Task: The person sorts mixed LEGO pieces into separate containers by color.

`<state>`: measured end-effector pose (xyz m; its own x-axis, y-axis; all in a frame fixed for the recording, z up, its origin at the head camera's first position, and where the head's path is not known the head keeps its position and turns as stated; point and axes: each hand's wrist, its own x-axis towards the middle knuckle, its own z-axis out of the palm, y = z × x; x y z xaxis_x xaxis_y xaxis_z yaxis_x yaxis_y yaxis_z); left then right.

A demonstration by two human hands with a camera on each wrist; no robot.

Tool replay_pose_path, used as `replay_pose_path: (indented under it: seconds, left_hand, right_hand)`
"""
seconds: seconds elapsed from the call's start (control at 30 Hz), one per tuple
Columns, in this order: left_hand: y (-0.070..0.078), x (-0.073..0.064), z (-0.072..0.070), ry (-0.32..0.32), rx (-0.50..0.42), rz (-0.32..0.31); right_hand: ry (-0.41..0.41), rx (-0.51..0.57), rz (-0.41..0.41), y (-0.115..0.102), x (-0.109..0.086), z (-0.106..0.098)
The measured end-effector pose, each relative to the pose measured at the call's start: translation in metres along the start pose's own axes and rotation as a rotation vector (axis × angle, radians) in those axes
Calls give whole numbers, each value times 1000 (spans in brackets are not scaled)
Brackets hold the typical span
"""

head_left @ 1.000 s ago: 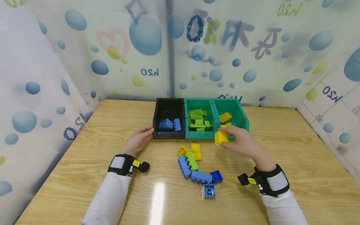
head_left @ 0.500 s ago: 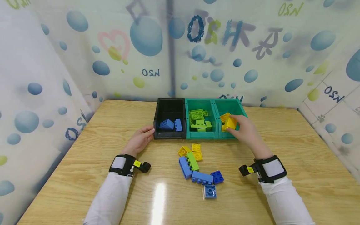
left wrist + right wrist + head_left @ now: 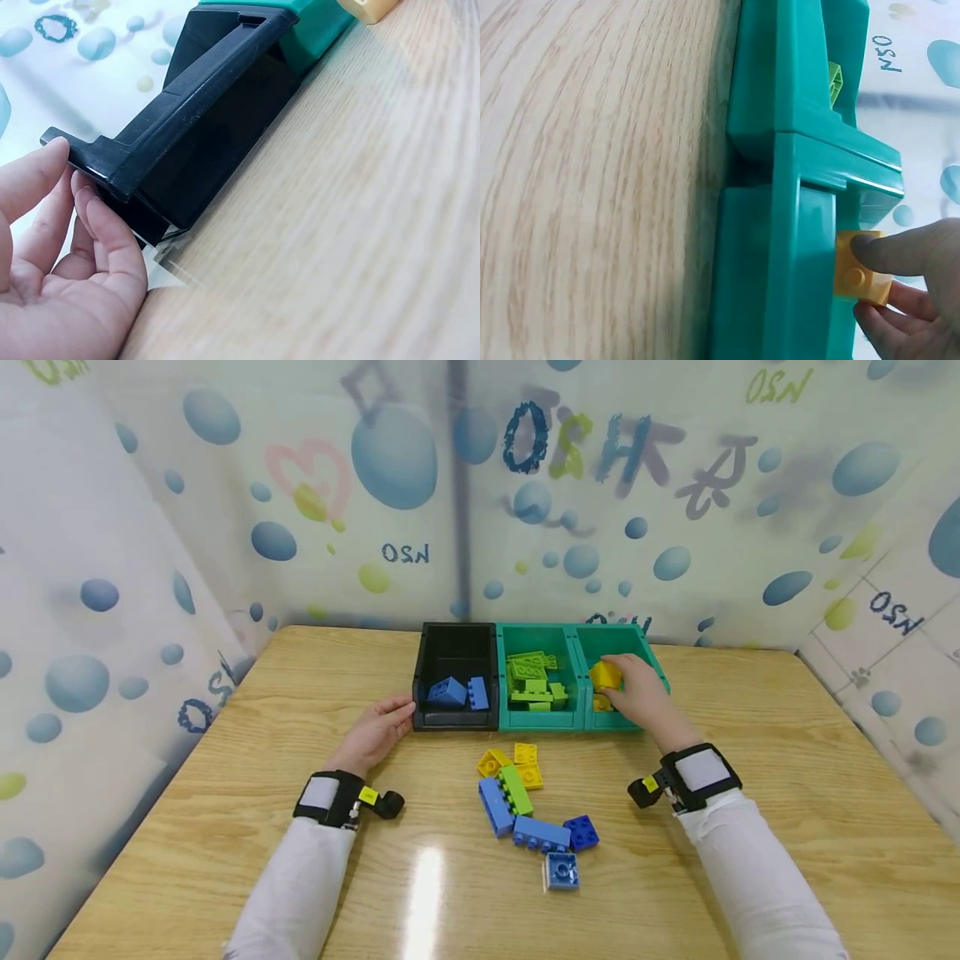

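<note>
Three bins are standing side by side on the bench (image 3: pixel 810 743), backed by a patterned curtain (image 3: pixel 405 585). Black bin (image 3: pixel 455 720) at left is holding blue blocks (image 3: pixel 447 692); middle teal bin (image 3: pixel 542 720) is holding green blocks (image 3: pixel 527 670). Loose pieces are lying in front of the bins: three small yellow blocks (image 3: pixel 492 763), a long green block (image 3: pixel 516 789) beside a long blue block (image 3: pixel 496 807), another long blue block (image 3: pixel 542 835), a dark blue block (image 3: pixel 581 832) and a square blue block (image 3: pixel 562 871) nearest the wearer. Right teal bin (image 3: pixel 611 645) is having its contents partly blocked by the hand; some yellow pieces (image 3: pixel 602 702) are showing near its front.

Held yellow block (image 3: pixel 605 675) is sitting inside the right teal bin's opening, behind its front wall, between thumb and fingers of the right hand (image 3: pixel 645 702), which is pinching it. Can't tell if it's touching pieces below. Left hand (image 3: pixel 375 731) is gripping the black bin's front left corner, well apart from that block.
</note>
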<state>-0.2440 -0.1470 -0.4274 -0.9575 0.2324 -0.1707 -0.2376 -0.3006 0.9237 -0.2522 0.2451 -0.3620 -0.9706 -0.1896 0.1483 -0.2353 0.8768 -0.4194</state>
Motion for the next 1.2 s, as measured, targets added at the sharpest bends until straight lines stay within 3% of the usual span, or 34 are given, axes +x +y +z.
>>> replay_pose_path:
  seconds: [0.27, 0.67, 0.9, 1.2]
  left_hand:
    - [0, 0, 2, 17, -5, -3]
    - [-2, 2, 1, 9, 0, 18]
    - [-1, 2, 1, 19, -10, 5]
    - [-2, 2, 2, 15, -10, 6]
  right_hand:
    - [-56, 30, 45, 3, 6, 9]
    - [-114, 14, 29, 8, 9, 16]
    - [-171, -9, -28, 9, 6, 17]
    - [-98, 46, -49, 9, -2, 11]
